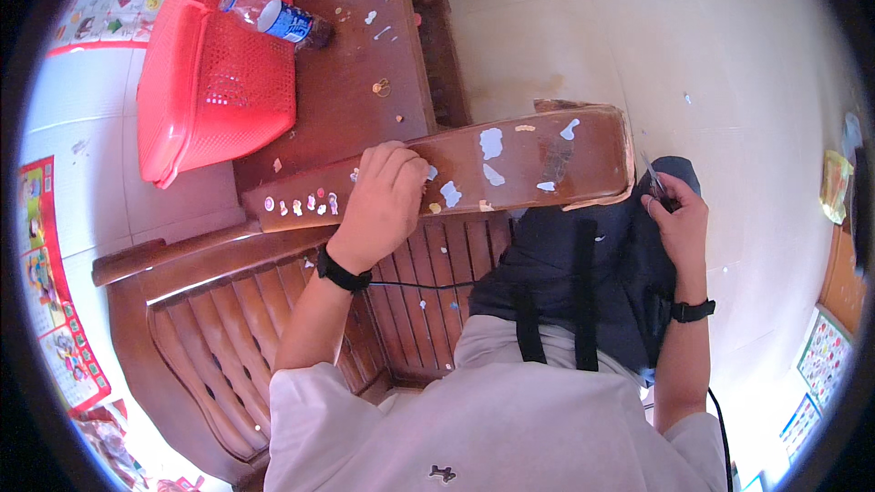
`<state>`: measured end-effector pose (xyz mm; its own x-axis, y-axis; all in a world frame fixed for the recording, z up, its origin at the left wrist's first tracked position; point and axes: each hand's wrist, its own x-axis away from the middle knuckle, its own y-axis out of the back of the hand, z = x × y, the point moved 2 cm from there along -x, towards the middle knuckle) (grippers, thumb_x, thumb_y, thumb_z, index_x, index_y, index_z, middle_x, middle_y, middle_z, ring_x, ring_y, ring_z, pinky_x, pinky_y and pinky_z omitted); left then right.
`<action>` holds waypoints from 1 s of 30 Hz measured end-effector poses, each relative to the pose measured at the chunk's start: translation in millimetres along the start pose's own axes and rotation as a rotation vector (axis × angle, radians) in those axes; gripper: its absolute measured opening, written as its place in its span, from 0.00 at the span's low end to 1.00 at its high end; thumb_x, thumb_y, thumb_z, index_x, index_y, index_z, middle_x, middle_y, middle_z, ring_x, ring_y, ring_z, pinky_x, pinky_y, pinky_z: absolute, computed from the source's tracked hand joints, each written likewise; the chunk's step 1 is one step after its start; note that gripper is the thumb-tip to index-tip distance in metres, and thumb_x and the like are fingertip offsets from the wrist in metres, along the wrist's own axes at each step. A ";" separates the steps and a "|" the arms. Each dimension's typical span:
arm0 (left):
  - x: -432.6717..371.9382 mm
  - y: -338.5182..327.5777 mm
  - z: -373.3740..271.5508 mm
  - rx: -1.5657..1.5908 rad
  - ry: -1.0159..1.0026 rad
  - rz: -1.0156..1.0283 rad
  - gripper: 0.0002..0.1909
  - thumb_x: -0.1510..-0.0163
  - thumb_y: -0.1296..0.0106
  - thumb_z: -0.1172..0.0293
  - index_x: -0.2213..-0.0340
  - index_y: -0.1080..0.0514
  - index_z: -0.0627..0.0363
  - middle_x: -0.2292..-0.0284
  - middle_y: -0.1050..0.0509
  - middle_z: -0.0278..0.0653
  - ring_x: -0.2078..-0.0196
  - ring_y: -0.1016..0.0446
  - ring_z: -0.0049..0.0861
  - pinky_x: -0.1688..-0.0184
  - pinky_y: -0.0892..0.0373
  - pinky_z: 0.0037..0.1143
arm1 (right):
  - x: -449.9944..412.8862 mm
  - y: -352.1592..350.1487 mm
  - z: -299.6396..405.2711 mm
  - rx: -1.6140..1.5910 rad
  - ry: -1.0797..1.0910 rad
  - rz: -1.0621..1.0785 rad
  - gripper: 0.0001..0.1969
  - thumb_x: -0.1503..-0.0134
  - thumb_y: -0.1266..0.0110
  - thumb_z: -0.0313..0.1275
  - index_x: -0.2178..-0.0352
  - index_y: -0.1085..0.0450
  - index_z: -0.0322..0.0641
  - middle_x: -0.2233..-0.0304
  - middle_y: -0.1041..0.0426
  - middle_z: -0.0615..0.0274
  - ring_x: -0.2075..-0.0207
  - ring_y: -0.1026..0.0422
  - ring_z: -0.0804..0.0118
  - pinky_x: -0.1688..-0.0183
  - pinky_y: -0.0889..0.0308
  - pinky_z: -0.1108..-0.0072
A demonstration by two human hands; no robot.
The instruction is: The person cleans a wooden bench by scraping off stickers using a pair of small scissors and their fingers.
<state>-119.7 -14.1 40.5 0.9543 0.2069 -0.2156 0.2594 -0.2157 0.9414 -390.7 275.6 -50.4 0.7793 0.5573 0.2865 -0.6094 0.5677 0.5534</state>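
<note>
My left hand (pixel 388 195) lies over the brown wooden armrest (pixel 509 174), with its fingers curled down. A pale paper scrap (pixel 432 173) shows at its fingertips; whether the fingers pinch anything is hidden. Left of this hand, a row of small cartoon stickers (pixel 298 208) runs along the armrest, while several torn whitish patches (pixel 491 143) dot the part to its right. In my right hand (pixel 678 219), beyond the armrest's rounded end and above my dark trouser leg, is a pair of small scissors (pixel 657 186). The blades point up and away from me.
A red plastic basket (pixel 225 82) stands on a wooden cabinet (pixel 355 82), with a labelled plastic bottle (pixel 284 19) against it. A gold-coloured small ring (pixel 381 87) lies nearby. Below the armrest is a slatted wooden bench (pixel 437 287), crossed by a black cable (pixel 417 285).
</note>
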 end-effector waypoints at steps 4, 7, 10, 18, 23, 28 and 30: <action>-3.3 1.3 3.6 0.100 0.036 -0.019 0.11 0.55 0.48 0.86 0.68 0.34 0.64 0.66 0.32 0.47 0.59 0.32 0.46 0.55 0.34 0.37 | 0.3 -0.3 -0.2 -0.026 0.005 -0.025 0.20 0.54 0.35 0.24 0.57 0.26 0.33 0.69 0.22 0.59 0.68 0.25 0.71 0.61 0.30 0.79; -6.1 -0.2 4.4 0.137 0.064 -0.027 0.11 0.55 0.49 0.87 0.68 0.34 0.64 0.67 0.32 0.48 0.60 0.33 0.46 0.56 0.34 0.36 | -0.9 -0.7 -3.0 -0.012 0.022 -0.034 0.20 0.54 0.35 0.24 0.57 0.26 0.33 0.70 0.22 0.59 0.69 0.25 0.72 0.62 0.30 0.79; -7.7 -5.6 4.8 0.143 0.097 -0.073 0.10 0.54 0.50 0.88 0.69 0.35 0.64 0.68 0.32 0.48 0.62 0.33 0.46 0.57 0.34 0.35 | -2.0 -1.4 -6.1 0.006 0.023 -0.038 0.19 0.54 0.35 0.24 0.58 0.26 0.32 0.71 0.22 0.59 0.69 0.25 0.72 0.62 0.30 0.80; -19.6 -10.6 -7.2 0.095 0.223 -0.253 0.04 0.46 0.54 0.85 0.69 0.35 0.64 0.72 0.32 0.44 0.68 0.31 0.37 0.64 0.34 0.30 | 0.4 2.6 6.4 -0.261 -0.002 -0.015 0.18 0.51 0.36 0.23 0.57 0.27 0.31 0.70 0.22 0.63 0.68 0.25 0.74 0.61 0.31 0.82; -48.4 21.0 -30.7 1.067 0.794 -0.209 0.05 0.37 0.58 0.75 0.68 0.34 0.59 0.75 0.31 0.28 0.76 0.34 0.12 0.72 0.36 0.18 | 22.7 21.3 58.7 -0.691 0.143 0.073 0.15 0.50 0.38 0.22 0.59 0.29 0.35 0.65 0.23 0.62 0.62 0.26 0.75 0.58 0.32 0.83; -56.7 11.0 -96.5 1.411 0.707 -0.003 0.04 0.38 0.54 0.73 0.66 0.33 0.61 0.74 0.31 0.29 0.73 0.34 0.13 0.70 0.37 0.17 | 41.4 -6.1 130.8 -0.856 0.287 0.311 0.19 0.55 0.32 0.21 0.62 0.31 0.38 0.58 0.24 0.57 0.57 0.27 0.74 0.58 0.32 0.82; -62.6 8.9 -110.1 1.474 0.745 0.025 0.05 0.38 0.53 0.73 0.65 0.33 0.62 0.73 0.32 0.28 0.73 0.35 0.12 0.70 0.37 0.16 | 44.3 -17.9 144.5 -0.958 0.263 0.368 0.17 0.53 0.34 0.19 0.63 0.33 0.38 0.59 0.24 0.58 0.57 0.28 0.75 0.58 0.31 0.82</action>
<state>-193.5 76.1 91.0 0.7965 0.4792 0.3687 0.5697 -0.7990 -0.1923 -324.2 202.6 65.4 0.5370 0.8407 0.0690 -0.7514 0.5139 -0.4138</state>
